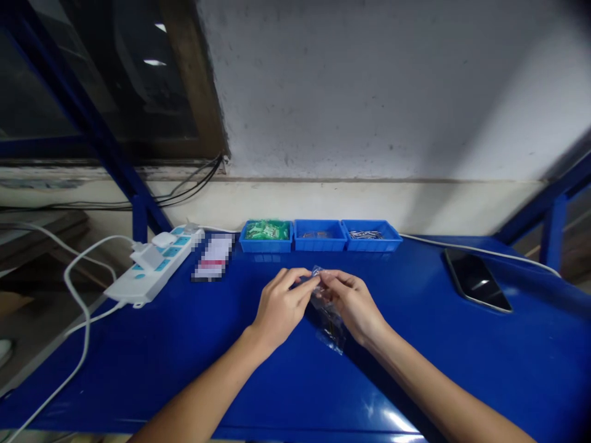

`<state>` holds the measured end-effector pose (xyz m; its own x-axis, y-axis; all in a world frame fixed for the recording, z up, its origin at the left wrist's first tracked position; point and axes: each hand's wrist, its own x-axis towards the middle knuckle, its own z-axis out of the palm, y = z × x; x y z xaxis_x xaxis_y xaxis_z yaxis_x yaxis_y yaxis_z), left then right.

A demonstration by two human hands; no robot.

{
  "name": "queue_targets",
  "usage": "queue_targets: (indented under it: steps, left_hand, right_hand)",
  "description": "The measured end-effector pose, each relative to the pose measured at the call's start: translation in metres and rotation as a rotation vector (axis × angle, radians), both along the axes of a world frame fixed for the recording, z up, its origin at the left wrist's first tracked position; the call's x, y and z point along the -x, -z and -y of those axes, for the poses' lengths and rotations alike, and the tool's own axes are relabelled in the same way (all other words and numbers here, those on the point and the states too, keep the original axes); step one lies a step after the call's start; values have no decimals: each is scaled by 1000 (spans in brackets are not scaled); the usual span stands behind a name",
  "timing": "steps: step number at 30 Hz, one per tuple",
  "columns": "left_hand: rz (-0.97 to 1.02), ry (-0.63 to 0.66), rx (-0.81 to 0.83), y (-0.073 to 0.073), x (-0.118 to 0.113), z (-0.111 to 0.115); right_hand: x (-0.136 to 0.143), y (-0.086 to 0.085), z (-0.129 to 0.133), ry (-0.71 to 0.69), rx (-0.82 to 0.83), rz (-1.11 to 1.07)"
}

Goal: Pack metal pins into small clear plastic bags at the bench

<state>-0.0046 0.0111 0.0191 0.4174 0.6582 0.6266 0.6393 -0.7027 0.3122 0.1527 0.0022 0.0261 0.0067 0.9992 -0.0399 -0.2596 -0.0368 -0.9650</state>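
A small clear plastic bag (331,326) hangs down between my hands, over the middle of the blue table. My left hand (286,301) pinches its upper edge with thumb and fingertips. Close against it, my right hand (353,301) grips the same edge from the other side. Something thin and dark seems to show through the plastic, but I cannot make it out. Just beyond my hands stand three blue bins: one with green packets (268,230), a middle bin (320,244) with a few small items, and one with metal screws or pins (366,235).
A white power strip (154,264) with plugs and looping cords lies on the left, beside a blurred-out phone-like item (213,258). On the right rests a dark phone (478,280). A wall rises behind the blue table (207,344), with blue frame posts at both sides.
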Motion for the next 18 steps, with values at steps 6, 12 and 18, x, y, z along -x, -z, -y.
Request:
queue_targets:
  steps: [6,12,18]
  left_hand:
    - [-29,-25,186,11,0,-8]
    - [-222,-23,293,21,8,-18]
    - [-139,-84,293,13,10,-20]
  right_hand:
    - [-34,-41,-14,616,-556,226]
    - [-65,-96,-29,1144,-1081,519]
    - [-54,-25,-61,474,-932,1201]
